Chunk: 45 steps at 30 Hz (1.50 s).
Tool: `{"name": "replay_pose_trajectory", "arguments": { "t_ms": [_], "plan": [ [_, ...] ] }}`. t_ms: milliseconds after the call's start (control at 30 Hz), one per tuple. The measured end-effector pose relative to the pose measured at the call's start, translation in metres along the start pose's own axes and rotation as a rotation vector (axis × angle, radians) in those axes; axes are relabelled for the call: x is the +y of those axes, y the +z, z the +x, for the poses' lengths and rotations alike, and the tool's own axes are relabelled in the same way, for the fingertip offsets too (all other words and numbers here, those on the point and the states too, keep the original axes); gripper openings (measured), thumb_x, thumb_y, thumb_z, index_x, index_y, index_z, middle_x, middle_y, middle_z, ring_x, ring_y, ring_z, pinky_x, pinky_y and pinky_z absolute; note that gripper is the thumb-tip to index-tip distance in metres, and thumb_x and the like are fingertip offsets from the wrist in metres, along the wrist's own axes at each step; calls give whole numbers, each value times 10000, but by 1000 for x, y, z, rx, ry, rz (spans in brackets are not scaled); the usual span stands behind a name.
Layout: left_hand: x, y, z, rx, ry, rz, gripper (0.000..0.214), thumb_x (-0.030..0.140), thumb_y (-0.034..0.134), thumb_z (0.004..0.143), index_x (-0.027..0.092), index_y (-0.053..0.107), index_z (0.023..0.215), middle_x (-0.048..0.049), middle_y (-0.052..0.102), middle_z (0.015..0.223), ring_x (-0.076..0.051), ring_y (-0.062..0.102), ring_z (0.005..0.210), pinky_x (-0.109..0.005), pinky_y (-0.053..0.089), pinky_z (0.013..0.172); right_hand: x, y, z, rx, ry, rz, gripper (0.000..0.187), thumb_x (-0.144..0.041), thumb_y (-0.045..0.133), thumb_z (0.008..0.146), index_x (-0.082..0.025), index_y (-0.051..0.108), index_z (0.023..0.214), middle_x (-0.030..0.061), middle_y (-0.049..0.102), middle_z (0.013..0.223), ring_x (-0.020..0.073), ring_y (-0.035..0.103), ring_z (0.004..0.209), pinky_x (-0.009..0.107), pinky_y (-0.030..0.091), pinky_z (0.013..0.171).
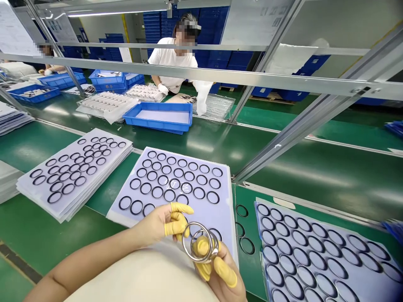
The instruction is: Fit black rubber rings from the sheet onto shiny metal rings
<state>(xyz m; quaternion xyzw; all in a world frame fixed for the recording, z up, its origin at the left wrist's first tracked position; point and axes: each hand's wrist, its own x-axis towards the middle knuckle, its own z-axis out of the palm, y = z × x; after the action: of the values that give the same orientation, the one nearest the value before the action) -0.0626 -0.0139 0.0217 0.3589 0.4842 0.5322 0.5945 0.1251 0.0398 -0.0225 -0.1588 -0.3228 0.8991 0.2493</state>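
Observation:
My left hand and my right hand are raised over the near edge of a white sheet set with black rubber O-rings, and both wear yellow finger cots. A shiny metal ring, with a second, smaller ring inside it, is pinched in the fingers of my right hand. The cotted fingertips of my left hand press against its left side. My hands hide the lower part of the sheet.
Similar sheets of O-rings lie to both sides on the green belt, with several loose O-rings nearby. Beyond a metal rail are a blue tray and a gloved co-worker.

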Motion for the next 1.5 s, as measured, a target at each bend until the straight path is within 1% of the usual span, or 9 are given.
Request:
{"name": "replay_pose_trajectory", "arguments": {
  "t_ms": [133,200,467,700,833,933,1067,1267,1500],
  "plan": [
    [-29,-24,39,205,135,896,251,226,496,906,170,579,1137,-74,634,995,-176,585,904,-346,477,853,0,-12,-1,165,-10,37,298,-522,764,647,-288,720,826,20,588,642,124,415,515,278,333,510],
    [-48,-37,58,227,129,1138,209,150,530,866,158,630,1048,-100,607,1074,-232,537,1023,-417,427,932,-1,-16,-1,261,-1,55,244,-484,782,655,-302,719,804,15,591,662,124,444,550,279,371,547],
    [-100,-62,88,61,81,1312,151,33,536,797,132,643,757,-102,561,1066,-262,468,1052,-420,386,916,-8,-1,-4,429,-11,79,240,-430,809,660,-267,725,816,1,576,650,118,452,569,279,381,559],
    [-82,-61,84,54,119,1125,122,57,560,789,156,615,744,-70,610,974,-230,524,998,-404,386,927,-1,-5,-6,526,-101,138,238,-422,821,646,-256,705,770,-18,565,602,96,440,527,249,363,524],
    [-50,-41,65,126,135,883,171,189,425,913,165,552,1024,-41,623,839,-169,597,795,-307,477,722,3,-11,-3,501,-81,77,289,-458,828,617,-240,704,760,-23,537,572,100,440,518,255,361,522],
    [-19,-23,43,79,86,404,276,318,483,914,163,456,1141,1,583,723,-117,564,609,-225,439,557,2,-5,-1,480,-72,18,283,-451,796,671,-207,700,777,-42,487,541,80,390,497,235,325,507],
    [11,-4,21,-16,-17,-195,447,425,726,746,169,500,1033,16,584,669,-78,499,520,-193,379,503,-5,6,0,350,-48,-66,302,-465,782,679,-189,661,666,-38,484,510,85,393,487,234,312,495],
    [15,6,6,-25,33,-233,413,405,751,734,168,543,1001,33,564,644,-74,521,530,-188,414,518,-12,14,2,172,-56,-130,310,-484,794,649,-197,697,714,-30,515,488,79,369,449,221,299,464],
    [19,9,-17,-110,58,-256,360,330,739,763,210,566,1055,30,570,707,-83,575,592,-202,478,580,-9,18,6,173,-16,-36,276,-456,809,633,-210,715,715,-30,510,516,76,358,449,216,284,454]
  ]
}}
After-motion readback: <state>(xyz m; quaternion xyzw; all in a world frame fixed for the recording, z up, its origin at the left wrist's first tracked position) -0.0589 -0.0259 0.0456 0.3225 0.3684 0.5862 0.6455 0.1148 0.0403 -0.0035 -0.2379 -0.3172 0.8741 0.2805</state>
